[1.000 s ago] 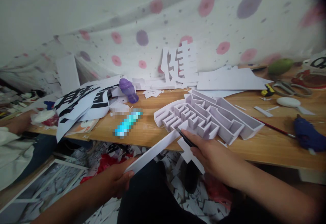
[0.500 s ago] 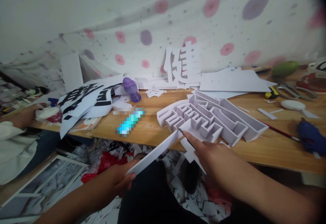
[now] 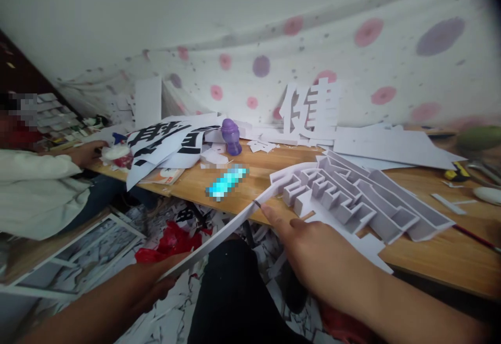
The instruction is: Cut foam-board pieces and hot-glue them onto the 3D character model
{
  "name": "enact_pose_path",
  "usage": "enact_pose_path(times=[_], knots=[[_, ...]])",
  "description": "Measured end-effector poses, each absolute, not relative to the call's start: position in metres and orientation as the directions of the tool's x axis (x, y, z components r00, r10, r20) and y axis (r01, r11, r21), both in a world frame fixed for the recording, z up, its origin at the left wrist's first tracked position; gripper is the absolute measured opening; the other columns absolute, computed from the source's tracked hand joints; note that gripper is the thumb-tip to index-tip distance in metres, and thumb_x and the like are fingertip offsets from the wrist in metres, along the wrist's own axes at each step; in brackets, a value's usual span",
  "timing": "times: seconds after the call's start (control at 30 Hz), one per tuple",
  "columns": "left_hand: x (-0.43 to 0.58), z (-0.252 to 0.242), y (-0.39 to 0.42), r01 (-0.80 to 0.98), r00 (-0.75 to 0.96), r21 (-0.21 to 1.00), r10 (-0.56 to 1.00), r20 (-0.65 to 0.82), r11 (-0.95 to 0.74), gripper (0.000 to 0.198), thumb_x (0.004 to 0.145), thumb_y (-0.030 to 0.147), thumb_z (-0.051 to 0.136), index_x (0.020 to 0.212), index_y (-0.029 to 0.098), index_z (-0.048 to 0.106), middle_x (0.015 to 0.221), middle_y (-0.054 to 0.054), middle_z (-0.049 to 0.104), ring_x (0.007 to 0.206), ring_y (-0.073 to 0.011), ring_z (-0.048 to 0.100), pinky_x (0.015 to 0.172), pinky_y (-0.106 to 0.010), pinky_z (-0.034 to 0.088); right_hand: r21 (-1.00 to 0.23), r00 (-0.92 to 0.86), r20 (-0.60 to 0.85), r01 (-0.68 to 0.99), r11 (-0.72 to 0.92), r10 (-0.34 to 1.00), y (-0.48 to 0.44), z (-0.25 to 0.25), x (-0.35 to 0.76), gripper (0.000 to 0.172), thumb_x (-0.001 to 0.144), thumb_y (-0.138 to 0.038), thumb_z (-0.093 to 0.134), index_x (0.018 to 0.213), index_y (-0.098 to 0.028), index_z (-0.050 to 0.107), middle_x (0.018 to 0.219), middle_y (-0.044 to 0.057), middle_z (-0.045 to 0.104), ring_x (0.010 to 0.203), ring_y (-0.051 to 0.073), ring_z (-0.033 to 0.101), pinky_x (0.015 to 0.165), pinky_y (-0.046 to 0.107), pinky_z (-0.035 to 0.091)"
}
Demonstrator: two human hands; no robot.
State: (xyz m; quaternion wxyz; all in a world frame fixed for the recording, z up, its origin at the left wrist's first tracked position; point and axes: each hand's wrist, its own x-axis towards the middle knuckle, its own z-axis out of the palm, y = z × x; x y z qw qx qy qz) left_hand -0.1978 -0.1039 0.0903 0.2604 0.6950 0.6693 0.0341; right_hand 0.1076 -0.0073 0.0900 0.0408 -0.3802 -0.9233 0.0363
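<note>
Two bare hands are working in my feed. On the left, the left hand (image 3: 156,279) is pinching the near end of a long white strip (image 3: 221,235). From the right, I am seeing the right hand (image 3: 309,247) grasping a thin dark tool (image 3: 257,204), mostly hidden under the fingers, its tip lying at the strip. The strip's far end is meeting the left side of a white walled form (image 3: 352,198), which is resting on the right part of the wooden table (image 3: 260,169); I am unable to tell whether the two are joined. Farther off, a purple bottle (image 3: 231,139) is standing left of the form, and a white cut-out character (image 3: 323,106) is standing before a spotted sheet (image 3: 250,85). At far left, a co-worker's pale sleeve (image 3: 39,187) is showing.
</note>
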Motion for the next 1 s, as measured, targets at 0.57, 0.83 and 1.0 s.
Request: enact_pose_path(times=[0.57, 0.83, 1.0], knots=[[-0.228, 0.044, -0.067, 0.767, 0.212, 0.616, 0.836, -0.506, 0.179, 0.042, 0.091, 0.049, 0.033, 0.124, 0.028, 0.048, 0.091, -0.003, 0.059, 0.075, -0.0175, 0.057, 0.058, -0.023, 0.048, -0.181, -0.656, -0.062, 0.749, 0.638, 0.752, 0.031, 0.058, 0.060, 0.066, 0.081, -0.010, 0.038, 0.146, -0.017, 0.027, 0.092, 0.013, 0.070, 0.079, 0.026, 0.066, 0.061, 0.030, 0.040], [-0.229, 0.048, -0.064, 0.780, 0.178, 0.584, 0.817, -0.549, 0.223, 0.042, 0.089, 0.055, 0.032, 0.113, 0.026, 0.052, 0.083, -0.003, 0.058, 0.069, -0.0156, 0.055, 0.056, -0.022, 0.047, -0.123, -0.653, -0.125, 0.757, 0.641, 0.747, 0.042, 0.063, 0.055, 0.066, 0.082, -0.010, 0.038, 0.146, -0.020, 0.027, 0.086, 0.015, 0.070, 0.078, 0.031, 0.066, 0.062, 0.036, 0.045], [-0.232, 0.047, -0.063, 0.789, 0.144, 0.556, 0.801, -0.582, 0.261, 0.048, 0.089, 0.057, 0.032, 0.121, 0.027, 0.049, 0.083, -0.003, 0.059, 0.064, -0.0143, 0.054, 0.055, -0.023, 0.046, -0.084, -0.677, -0.167, 0.734, 0.674, 0.717, 0.045, 0.067, 0.054, 0.070, 0.078, -0.007, 0.039, 0.146, -0.017, 0.027, 0.087, 0.015, 0.070, 0.075, 0.033, 0.066, 0.059, 0.038, 0.046]])
